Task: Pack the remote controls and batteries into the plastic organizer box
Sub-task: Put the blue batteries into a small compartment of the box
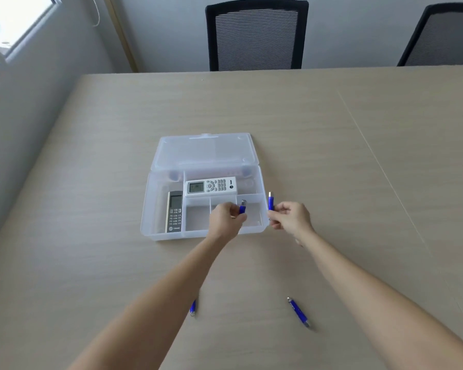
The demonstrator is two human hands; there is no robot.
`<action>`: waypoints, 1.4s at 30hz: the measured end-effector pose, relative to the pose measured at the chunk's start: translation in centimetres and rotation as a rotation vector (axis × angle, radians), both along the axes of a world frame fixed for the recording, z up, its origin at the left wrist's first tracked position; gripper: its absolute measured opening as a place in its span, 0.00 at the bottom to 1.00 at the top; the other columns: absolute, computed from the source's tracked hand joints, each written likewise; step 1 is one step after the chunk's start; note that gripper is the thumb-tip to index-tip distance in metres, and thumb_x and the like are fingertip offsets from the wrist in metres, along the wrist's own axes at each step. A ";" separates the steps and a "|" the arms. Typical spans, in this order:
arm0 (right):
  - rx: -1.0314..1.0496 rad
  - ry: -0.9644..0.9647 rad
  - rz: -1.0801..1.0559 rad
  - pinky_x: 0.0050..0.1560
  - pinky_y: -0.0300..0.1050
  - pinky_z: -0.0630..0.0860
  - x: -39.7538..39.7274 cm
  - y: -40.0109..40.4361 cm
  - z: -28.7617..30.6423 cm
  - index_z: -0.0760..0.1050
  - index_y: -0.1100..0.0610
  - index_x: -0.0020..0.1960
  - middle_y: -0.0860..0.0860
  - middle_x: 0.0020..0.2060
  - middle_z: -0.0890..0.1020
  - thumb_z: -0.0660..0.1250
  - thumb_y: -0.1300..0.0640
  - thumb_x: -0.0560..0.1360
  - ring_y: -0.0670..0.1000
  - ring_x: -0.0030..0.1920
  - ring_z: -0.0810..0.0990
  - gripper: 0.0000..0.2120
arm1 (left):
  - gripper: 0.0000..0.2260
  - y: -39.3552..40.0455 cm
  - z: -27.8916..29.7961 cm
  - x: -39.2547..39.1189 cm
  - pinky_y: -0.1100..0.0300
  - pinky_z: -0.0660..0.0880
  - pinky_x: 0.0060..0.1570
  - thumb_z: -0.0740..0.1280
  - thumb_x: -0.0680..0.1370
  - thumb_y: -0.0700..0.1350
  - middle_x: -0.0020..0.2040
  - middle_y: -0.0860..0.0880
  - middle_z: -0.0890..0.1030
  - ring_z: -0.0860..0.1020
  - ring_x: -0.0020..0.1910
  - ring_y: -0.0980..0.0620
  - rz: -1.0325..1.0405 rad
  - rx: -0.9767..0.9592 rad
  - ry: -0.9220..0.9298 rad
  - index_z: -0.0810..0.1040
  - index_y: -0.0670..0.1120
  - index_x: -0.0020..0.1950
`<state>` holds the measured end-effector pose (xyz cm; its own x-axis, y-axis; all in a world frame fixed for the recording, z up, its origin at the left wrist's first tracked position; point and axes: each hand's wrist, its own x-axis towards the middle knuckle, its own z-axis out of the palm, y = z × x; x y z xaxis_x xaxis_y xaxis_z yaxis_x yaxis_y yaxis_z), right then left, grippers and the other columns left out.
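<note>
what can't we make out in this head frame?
- Battery on the table: mostly hidden under the left forearm.
- Battery in left hand: lower end covered by fingers.
- Remote labels: too small to read.
- Back compartment of the organizer box: contents blurred through frosted plastic.

I saw two bare forearms reaching up from the lower edge of the head view, with no sleeves, watch, bracelet or rings on them. The left hand (226,218) and the right hand (290,216) were both ungloved, each narrowing at a slim wrist; the fingernails were too small to make out.
</note>
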<state>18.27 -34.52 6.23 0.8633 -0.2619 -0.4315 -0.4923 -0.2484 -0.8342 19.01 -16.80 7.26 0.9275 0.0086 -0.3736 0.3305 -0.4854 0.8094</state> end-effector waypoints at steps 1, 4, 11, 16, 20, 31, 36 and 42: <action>-0.049 0.022 0.023 0.28 0.39 0.78 0.6 0.4 0.0 0.79 0.64 0.40 0.59 0.32 0.82 0.75 0.63 0.67 0.53 0.29 0.79 0.07 | 0.03 -0.7 -0.1 1.0 0.64 0.74 0.30 0.69 0.72 0.40 0.36 0.47 0.81 0.77 0.32 0.51 0.018 0.003 0.037 0.80 0.41 0.43; -0.218 0.068 0.061 0.30 0.46 0.79 1.6 1.2 -0.8 0.77 0.65 0.37 0.60 0.30 0.83 0.76 0.63 0.64 0.54 0.25 0.78 0.09 | 0.10 -2.2 -1.3 2.8 0.64 0.67 0.24 0.70 0.69 0.40 0.26 0.49 0.75 0.72 0.24 0.53 0.081 0.081 0.140 0.73 0.45 0.29; -0.289 0.106 0.063 0.29 0.47 0.78 2.3 0.9 -2.3 0.73 0.60 0.34 0.59 0.28 0.81 0.72 0.62 0.64 0.53 0.21 0.76 0.08 | 0.06 -2.4 -4.1 3.7 0.53 0.77 0.40 0.67 0.71 0.39 0.47 0.40 0.82 0.81 0.46 0.39 0.050 0.308 0.135 0.78 0.39 0.46; -0.176 0.068 0.088 0.32 0.48 0.81 0.1 0.3 -2.3 0.75 0.66 0.40 0.57 0.29 0.81 0.71 0.55 0.71 0.53 0.25 0.79 0.13 | 0.08 -0.7 -4.5 2.8 0.57 0.71 0.40 0.71 0.70 0.42 0.44 0.44 0.80 0.77 0.44 0.44 0.018 0.271 0.053 0.74 0.43 0.44; -0.376 0.229 0.322 0.33 0.46 0.77 -4.6 -1.6 -3.0 0.71 0.57 0.33 0.52 0.29 0.77 0.72 0.52 0.71 0.54 0.31 0.79 0.14 | 0.08 2.8 -2.6 -0.5 0.56 0.74 0.41 0.71 0.72 0.45 0.38 0.49 0.78 0.76 0.40 0.48 -0.026 0.284 -0.200 0.75 0.44 0.47; -0.793 0.528 0.892 0.23 0.40 0.59 -12.8 -2.0 -5.4 0.60 0.56 0.26 0.51 0.24 0.68 0.70 0.63 0.57 0.52 0.25 0.65 0.17 | 0.10 11.8 -6.9 -11.9 0.54 0.71 0.37 0.68 0.71 0.49 0.40 0.45 0.76 0.78 0.43 0.41 -0.328 0.614 0.360 0.70 0.44 0.42; -0.386 0.164 0.447 0.30 0.38 0.71 -7.9 -2.0 -1.9 0.74 0.58 0.40 0.52 0.29 0.79 0.73 0.65 0.63 0.47 0.26 0.73 0.10 | 0.06 10.4 -5.1 -9.7 0.53 0.73 0.35 0.68 0.71 0.42 0.38 0.44 0.79 0.78 0.41 0.42 -0.320 0.479 0.239 0.70 0.45 0.41; -0.279 -0.210 0.187 0.37 0.46 0.78 1.2 -0.2 1.1 0.81 0.60 0.42 0.56 0.31 0.83 0.70 0.60 0.70 0.53 0.30 0.77 0.03 | 0.12 5.8 0.3 -2.2 0.53 0.78 0.35 0.68 0.75 0.42 0.44 0.46 0.82 0.81 0.40 0.45 -0.155 0.133 -0.136 0.71 0.48 0.57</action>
